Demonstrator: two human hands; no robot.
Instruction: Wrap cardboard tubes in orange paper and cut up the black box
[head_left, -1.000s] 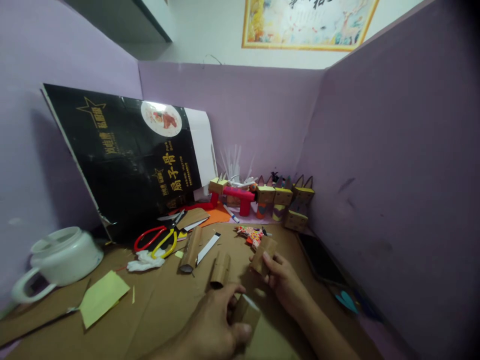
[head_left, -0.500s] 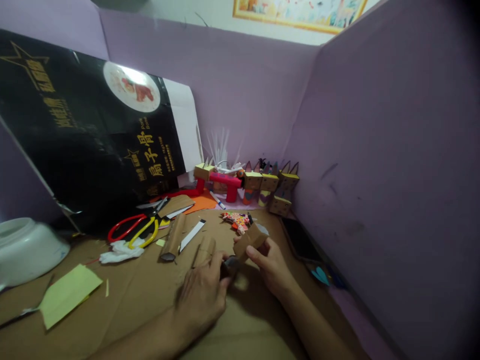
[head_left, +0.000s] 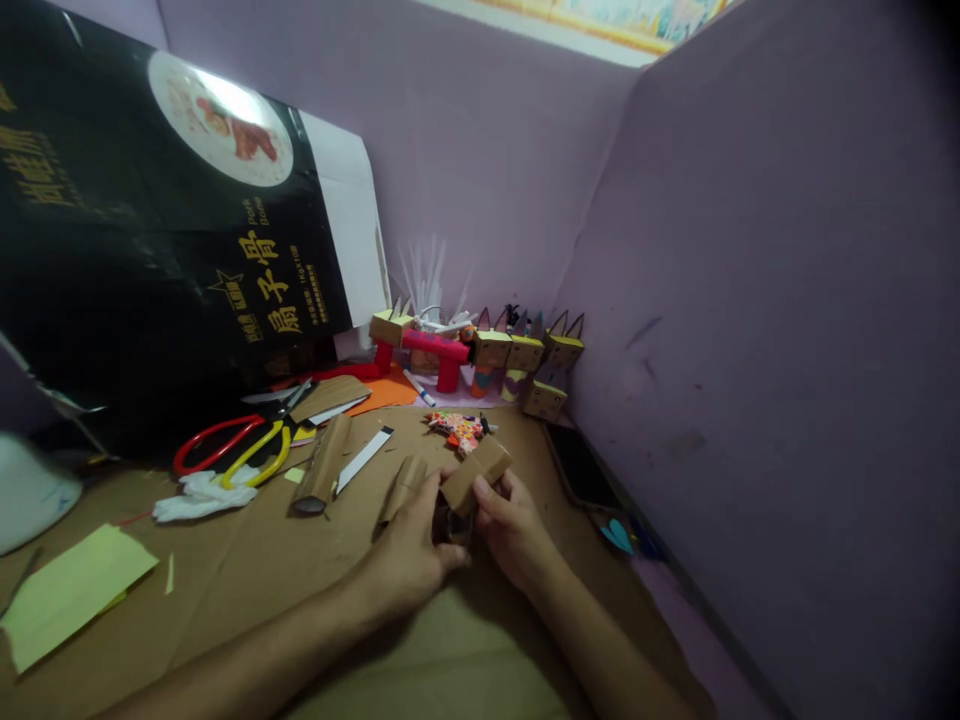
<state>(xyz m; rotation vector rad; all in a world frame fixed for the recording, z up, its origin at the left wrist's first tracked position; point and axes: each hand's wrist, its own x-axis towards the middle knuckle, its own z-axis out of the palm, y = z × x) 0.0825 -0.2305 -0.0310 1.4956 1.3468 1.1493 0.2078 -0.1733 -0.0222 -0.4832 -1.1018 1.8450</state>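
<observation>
A small brown folded-cardboard block (head_left: pixel 480 468), held just above the brown card-covered surface (head_left: pixel 262 560) near its middle. Fingers of the left hand (head_left: pixel 409 555) and right hand (head_left: pixel 517 530) are clamped on its lower part. Matt, light, stiff yet crushable: probably best gripped gently on the flat faces, not the edges.

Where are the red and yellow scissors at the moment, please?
In the head view, the scissors lie on the left, just behind the crumpled white tissue and in front of the leaning black box.
</observation>
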